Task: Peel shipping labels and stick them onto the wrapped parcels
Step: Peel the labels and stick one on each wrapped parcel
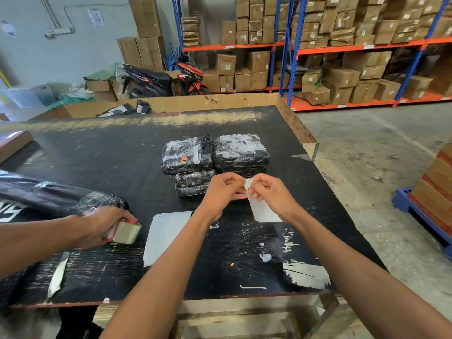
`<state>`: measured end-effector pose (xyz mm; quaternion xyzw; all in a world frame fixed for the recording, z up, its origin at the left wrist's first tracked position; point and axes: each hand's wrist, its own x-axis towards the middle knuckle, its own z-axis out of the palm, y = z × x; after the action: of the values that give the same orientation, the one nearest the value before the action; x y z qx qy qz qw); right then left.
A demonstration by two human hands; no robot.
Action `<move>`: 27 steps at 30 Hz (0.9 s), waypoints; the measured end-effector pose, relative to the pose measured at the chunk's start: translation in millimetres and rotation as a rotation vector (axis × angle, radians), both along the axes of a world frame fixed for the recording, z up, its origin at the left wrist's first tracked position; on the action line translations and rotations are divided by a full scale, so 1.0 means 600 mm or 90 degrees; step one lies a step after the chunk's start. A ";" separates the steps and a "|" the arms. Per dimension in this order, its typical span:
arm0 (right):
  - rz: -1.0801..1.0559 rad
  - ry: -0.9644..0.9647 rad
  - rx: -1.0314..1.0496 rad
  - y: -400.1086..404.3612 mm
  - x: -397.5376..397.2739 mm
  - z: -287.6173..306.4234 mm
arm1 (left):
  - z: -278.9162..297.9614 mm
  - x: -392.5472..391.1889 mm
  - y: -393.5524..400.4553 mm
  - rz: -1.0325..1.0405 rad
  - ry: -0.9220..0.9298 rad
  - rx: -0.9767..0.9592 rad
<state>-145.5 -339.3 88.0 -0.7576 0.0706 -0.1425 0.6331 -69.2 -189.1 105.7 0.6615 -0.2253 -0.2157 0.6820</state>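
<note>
both hands are up over the black tabletop point(102, 152), close together, each one pinching the same shipping label point(263, 209). the left hand point(223, 192) holds the top edge with curled fingers. the right hand point(271, 193) pinches a small white corner that is folded up between the two hands. the rest of the label hangs down under the right hand.

this looks like the peeling step, just at the start. to do it well, i think the left hand should hold the backing still while the right hand pulls the sticky part away slowly, so it does not rip or curl onto itself.

the wrapped parcels point(212, 159) sit in a stack just past the hands, farther out on the tabletop. none of them seems to have a fresh label yet, though it is hard to tell through the shiny wrap.

a white sheet point(163, 236) lies flat under the left arm. another person's hand point(105, 225), off past the left hand, grips a tape roll point(126, 232).
</note>
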 end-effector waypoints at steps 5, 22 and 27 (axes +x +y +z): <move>-0.093 0.023 0.124 -0.009 0.005 -0.018 | 0.008 0.005 0.003 0.049 0.262 -0.168; -0.117 0.020 0.039 -0.005 0.024 -0.039 | -0.005 -0.001 -0.007 0.078 0.177 -0.174; -0.104 0.024 0.084 -0.022 0.018 -0.041 | 0.000 0.012 0.003 0.127 0.301 -0.229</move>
<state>-134.9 -352.4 63.3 -0.7084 0.1536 -0.1742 0.6666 -61.8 -187.3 105.7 0.4803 -0.0294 -0.2523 0.8395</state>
